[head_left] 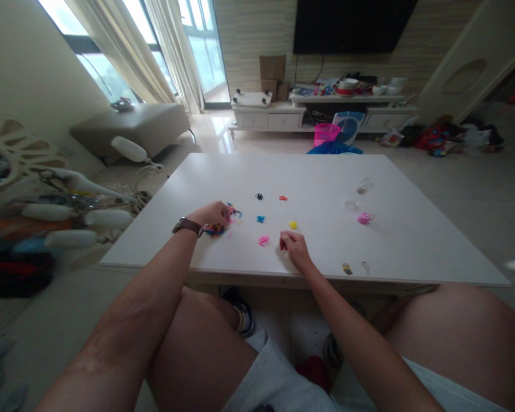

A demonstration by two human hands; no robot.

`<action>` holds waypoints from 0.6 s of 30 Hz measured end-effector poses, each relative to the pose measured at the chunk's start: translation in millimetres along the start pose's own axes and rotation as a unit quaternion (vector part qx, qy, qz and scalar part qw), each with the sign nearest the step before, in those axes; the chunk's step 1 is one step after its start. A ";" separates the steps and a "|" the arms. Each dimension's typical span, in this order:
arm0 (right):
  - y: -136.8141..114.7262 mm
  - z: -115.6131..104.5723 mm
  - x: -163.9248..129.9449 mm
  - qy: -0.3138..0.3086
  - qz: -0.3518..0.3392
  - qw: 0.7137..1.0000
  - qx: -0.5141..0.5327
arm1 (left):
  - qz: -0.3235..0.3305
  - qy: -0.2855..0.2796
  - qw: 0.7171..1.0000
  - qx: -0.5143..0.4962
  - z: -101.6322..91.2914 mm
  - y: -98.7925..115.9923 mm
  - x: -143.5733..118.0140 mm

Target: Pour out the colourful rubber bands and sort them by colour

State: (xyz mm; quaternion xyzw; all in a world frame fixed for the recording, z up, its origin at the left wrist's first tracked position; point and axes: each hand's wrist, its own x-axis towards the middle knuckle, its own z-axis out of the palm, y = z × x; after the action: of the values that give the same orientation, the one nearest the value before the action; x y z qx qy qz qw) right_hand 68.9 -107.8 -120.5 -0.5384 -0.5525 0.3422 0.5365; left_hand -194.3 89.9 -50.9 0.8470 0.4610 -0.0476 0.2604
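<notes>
My left hand point(217, 214), with a watch point(187, 225) on its wrist, reaches to a loose pile of small mixed-colour bands point(215, 230) that look like rubber bands. Its fingers are pinched together among the bands at the pile's far side; what lies between them is hidden. My right hand point(294, 247) rests low over the table with curled fingers, their contents too small to tell. Nearby are small single-colour heaps: pink bands point(263, 241), yellow bands point(293, 225), blue bands point(261, 219), black bands point(259, 197) and red bands point(283, 198).
The white table point(326, 177) also bears a pink round trinket point(363, 218), a clear container point(365, 185), a clear ring-like piece point(351, 205), a small yellow figure point(347, 268) and a pale flat piece point(365, 267). A pink basket point(326, 134) stands beyond the far edge.
</notes>
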 end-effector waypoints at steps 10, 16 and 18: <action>-0.3 -0.3 0.2 -0.001 -0.002 1.000 -0.011 | -0.009 -0.009 0.999 -0.033 -4.1 8.2 -5.6; -0.9 -0.9 0.0 0.001 -0.005 1.000 -0.017 | -0.009 -0.009 0.999 -0.032 -3.8 7.8 -3.7; -1.0 -1.0 -0.1 0.001 -0.006 1.000 -0.018 | -0.004 -0.004 1.000 -0.026 -0.2 5.4 -0.2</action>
State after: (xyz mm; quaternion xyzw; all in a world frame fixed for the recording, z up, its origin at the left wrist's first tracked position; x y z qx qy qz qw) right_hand 69.6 -108.3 -119.4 -0.5451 -0.5611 0.3284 0.5293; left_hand -190.0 87.6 -48.5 0.8382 0.4641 -0.0400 0.2837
